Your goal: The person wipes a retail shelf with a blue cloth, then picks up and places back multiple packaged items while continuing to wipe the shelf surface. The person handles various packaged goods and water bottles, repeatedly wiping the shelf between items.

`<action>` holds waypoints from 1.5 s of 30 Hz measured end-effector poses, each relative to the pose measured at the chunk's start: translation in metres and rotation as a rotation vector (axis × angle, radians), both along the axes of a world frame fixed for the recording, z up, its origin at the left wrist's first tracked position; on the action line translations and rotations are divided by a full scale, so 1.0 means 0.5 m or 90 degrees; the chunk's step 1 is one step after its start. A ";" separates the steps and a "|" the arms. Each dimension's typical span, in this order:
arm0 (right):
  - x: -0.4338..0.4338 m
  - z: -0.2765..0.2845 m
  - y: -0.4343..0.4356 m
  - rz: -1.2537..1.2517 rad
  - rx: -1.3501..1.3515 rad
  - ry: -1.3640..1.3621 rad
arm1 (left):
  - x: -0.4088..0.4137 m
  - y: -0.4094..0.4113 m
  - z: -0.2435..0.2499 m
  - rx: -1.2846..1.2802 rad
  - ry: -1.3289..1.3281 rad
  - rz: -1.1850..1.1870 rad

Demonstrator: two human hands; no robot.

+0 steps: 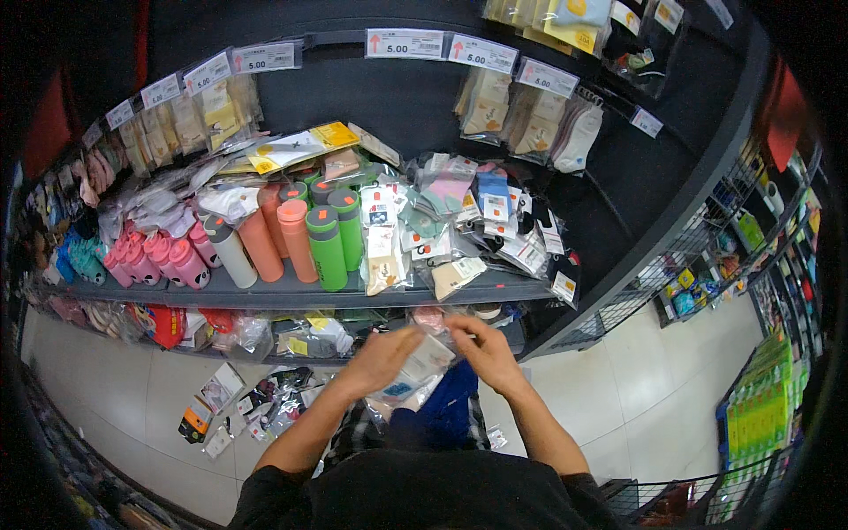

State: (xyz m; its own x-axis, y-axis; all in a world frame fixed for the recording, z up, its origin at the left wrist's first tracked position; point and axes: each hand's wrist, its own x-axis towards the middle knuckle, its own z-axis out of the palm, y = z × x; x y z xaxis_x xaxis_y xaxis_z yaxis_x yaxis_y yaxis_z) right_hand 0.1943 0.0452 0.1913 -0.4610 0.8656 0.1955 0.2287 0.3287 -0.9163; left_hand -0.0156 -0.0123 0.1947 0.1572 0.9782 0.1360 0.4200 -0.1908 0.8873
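Observation:
Before my body, my left hand (387, 358) grips a clear plastic packet (424, 361) that looks like packaged socks, one of a small overlapping bunch. The packet tilts upward to the right, with pale and blue contents showing. My right hand (489, 354) is at the packet's upper right edge, fingers bent towards the thumb. Blur hides whether those fingertips pinch the plastic. Beneath both hands is dark blue cloth (447, 401) over my lap. Just beyond my fingers, a pink round item (430, 319) is on the lower shelf, partly hidden.
The dark shelf (424, 295) holds green (326, 255), coral and white bottles, pink bottles (189, 262) and heaped sock packets (490, 199). Hanging socks (487, 109) line the back panel below price tags. More packets (278, 401) lie on the tiled floor at left. A wire-mesh rack (692, 222) borders the right.

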 end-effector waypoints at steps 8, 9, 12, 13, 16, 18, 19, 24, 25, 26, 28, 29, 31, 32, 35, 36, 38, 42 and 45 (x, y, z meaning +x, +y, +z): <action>-0.044 0.017 0.005 -0.063 -0.192 0.174 | -0.007 -0.009 0.025 -0.094 0.014 -0.007; -0.047 0.029 0.007 -0.082 -0.187 0.182 | -0.008 -0.005 0.011 -0.090 0.011 -0.006; -0.066 0.052 0.019 -0.108 -0.144 0.140 | -0.003 -0.001 -0.010 -0.074 -0.054 0.008; -0.072 0.056 0.025 -0.119 -0.127 0.117 | 0.002 0.000 -0.017 -0.070 -0.085 0.013; -0.095 0.076 0.042 -0.109 -0.084 0.149 | 0.004 -0.002 -0.049 -0.082 -0.186 -0.005; -0.099 0.083 0.052 -0.078 -0.092 0.122 | -0.006 0.001 -0.059 -0.085 -0.196 0.017; -0.103 0.083 0.054 -0.073 -0.093 0.147 | -0.011 0.010 -0.072 -0.065 -0.224 0.044; -0.116 0.092 0.071 -0.077 -0.075 0.175 | -0.039 0.033 -0.061 0.046 -0.189 0.133; -0.117 0.096 0.077 -0.081 -0.068 0.170 | -0.043 0.033 -0.049 0.049 -0.161 0.142; -0.118 0.105 0.084 -0.070 -0.043 0.156 | -0.043 0.036 -0.045 0.060 -0.145 0.156; -0.112 0.120 0.099 -0.025 -0.094 0.142 | -0.037 0.045 -0.037 0.085 -0.120 0.182; -0.112 0.126 0.105 -0.003 -0.119 0.134 | -0.038 0.050 -0.031 0.086 -0.114 0.179; -0.114 0.131 0.117 0.013 -0.138 0.193 | -0.039 0.059 -0.022 0.086 -0.100 0.174; -0.114 0.130 0.125 0.016 -0.164 0.234 | -0.038 0.062 -0.023 0.086 -0.095 0.163; -0.126 0.123 0.148 -0.006 -0.159 0.272 | -0.030 0.076 -0.025 0.092 -0.096 0.139; -0.130 0.121 0.154 -0.020 -0.156 0.259 | -0.025 0.079 -0.028 0.092 -0.108 0.139; -0.130 0.114 0.182 -0.051 -0.089 0.216 | -0.024 0.084 -0.029 0.034 -0.174 0.114; -0.115 0.191 0.301 -0.156 0.041 0.213 | -0.030 0.099 -0.140 0.124 -0.247 0.179; -0.075 0.244 0.444 -0.209 0.103 0.191 | -0.021 0.085 -0.244 0.048 -0.214 0.184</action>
